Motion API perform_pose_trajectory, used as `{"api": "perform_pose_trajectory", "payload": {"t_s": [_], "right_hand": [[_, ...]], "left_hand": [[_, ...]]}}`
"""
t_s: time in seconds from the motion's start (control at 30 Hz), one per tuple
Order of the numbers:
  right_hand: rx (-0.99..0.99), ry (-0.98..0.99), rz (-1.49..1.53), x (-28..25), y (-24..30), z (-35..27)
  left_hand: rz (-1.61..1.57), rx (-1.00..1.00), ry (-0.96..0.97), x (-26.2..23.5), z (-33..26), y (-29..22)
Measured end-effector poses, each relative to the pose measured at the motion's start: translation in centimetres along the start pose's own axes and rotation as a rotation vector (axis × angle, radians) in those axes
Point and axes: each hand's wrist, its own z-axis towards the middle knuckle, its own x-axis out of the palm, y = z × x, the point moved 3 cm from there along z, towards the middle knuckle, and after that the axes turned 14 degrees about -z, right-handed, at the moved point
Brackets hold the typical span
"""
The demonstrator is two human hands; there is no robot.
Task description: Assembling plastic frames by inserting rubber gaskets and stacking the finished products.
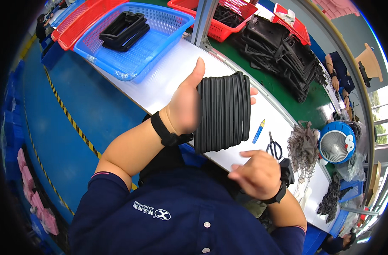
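Note:
My left hand [186, 104] grips a thick stack of black rectangular rubber frames [223, 112]. Its thumb points up beside the stack, and fingertips show past the far right side. The frames stand packed side by side, their edges lined up. Just below and right of the stack is my right hand [260, 173], apart from it, with loosely bent fingers spread and nothing visible in them; the fingers are slightly blurred. On the white table beyond lie a blue and yellow marker-like stick [258, 131] and a pair of dark-handled scissors [274, 148].
A blue basket [117, 70] at the far left holds several black frames [123, 32]. Red baskets [221, 32] and a heap of black frames [279, 51] stand beyond the metal rail. A blue fan [336, 142] and tangled dark scraps [303, 146] are at the right.

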Motion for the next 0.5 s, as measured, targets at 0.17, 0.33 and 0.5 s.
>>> {"api": "perform_pose_trajectory", "payload": {"t_s": [0.17, 0.33, 0.5], "right_hand": [[0.133, 0.005, -0.310, -0.2, -1.8, 3.6], [0.037, -0.067, 0.072, -0.3, -2.1, 0.5], [0.581, -0.181, 0.164, 1.9, -4.8, 0.6]], "left_hand": [[0.064, 0.010, -0.103, -0.3, 0.1, 0.4], [-0.013, -0.014, -0.014, 0.5, 0.3, 0.1], [-0.059, 0.019, -0.096, -0.5, 0.5, -1.1]]}}
